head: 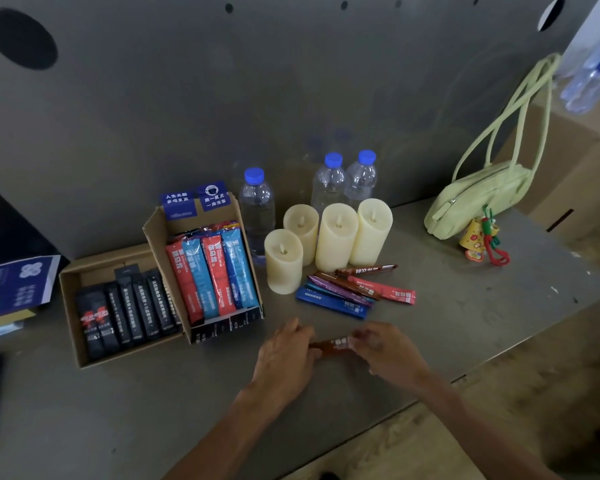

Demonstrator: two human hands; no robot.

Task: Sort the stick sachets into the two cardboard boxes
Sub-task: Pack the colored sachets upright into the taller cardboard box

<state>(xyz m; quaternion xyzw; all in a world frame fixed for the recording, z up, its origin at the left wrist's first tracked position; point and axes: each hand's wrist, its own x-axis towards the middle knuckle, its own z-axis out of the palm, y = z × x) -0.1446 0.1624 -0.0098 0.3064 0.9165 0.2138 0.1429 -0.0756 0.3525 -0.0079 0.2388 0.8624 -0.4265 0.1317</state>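
Note:
A brown stick sachet (333,344) lies level just above the table, held at both ends. My left hand (288,358) grips its left end and my right hand (385,351) pinches its right end. Behind them a loose pile of several coloured sachets (354,289) lies on the table: blue, purple, brown and red ones. The left cardboard box (70,299) holds several black sachets. The taller right cardboard box (153,233) holds red and blue sachets standing in a row.
Several cream pillar candles (336,237) and three water bottles (257,209) stand behind the pile. A pale green handbag (478,202) with a charm sits at the right. A blue leaflet (14,285) lies at the left. The table edge runs diagonally at the lower right.

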